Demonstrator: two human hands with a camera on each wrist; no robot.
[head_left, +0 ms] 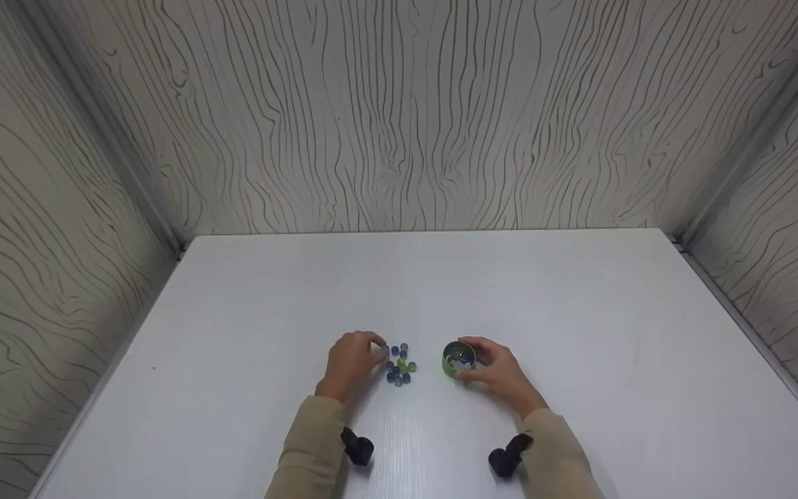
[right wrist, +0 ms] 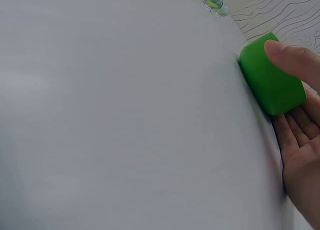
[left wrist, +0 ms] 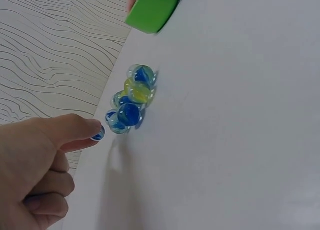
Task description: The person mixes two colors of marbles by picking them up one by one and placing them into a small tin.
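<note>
Head view: white table [head_left: 579, 298], pale panels [head_left: 399, 118] with dark wavy lines beyond it. Left hand [head_left: 350, 364] is held low at the marble cluster [head_left: 396, 371], its fingers brought together at the cluster's left edge. Blue, yellow-green and clear-looking marbles are noted just right of those fingers, loosely grouped on the table, many touching. Farther right, past a bare strip of table, green cup [head_left: 448, 369] is held in right hand [head_left: 499, 371], fingers and thumb set round its right side. Cup's opening is seen from above; some marbles [head_left: 465, 358] are made out inside, count uncertain. Tan sleeves [head_left: 310, 433] are worn on both arms, each with a black device [head_left: 359, 450] fixed near the wrist, behind the fingers.

Left wrist view: a blue marble [left wrist: 99, 134] is pinched between thumb and forefinger, right at the tips; remaining fingers are curled toward the palm. Whether the table is touched by that marble cannot be told. Cluster is seen just beyond the fingertips, not touched by them. Cup is seen farther out, past the cluster.

Right wrist view: cup is clamped between thumb, laid along its green wall, and the other fingers, partly hidden behind it. Part of the cluster is glimpsed beyond the cup, well apart from these fingers.
</note>
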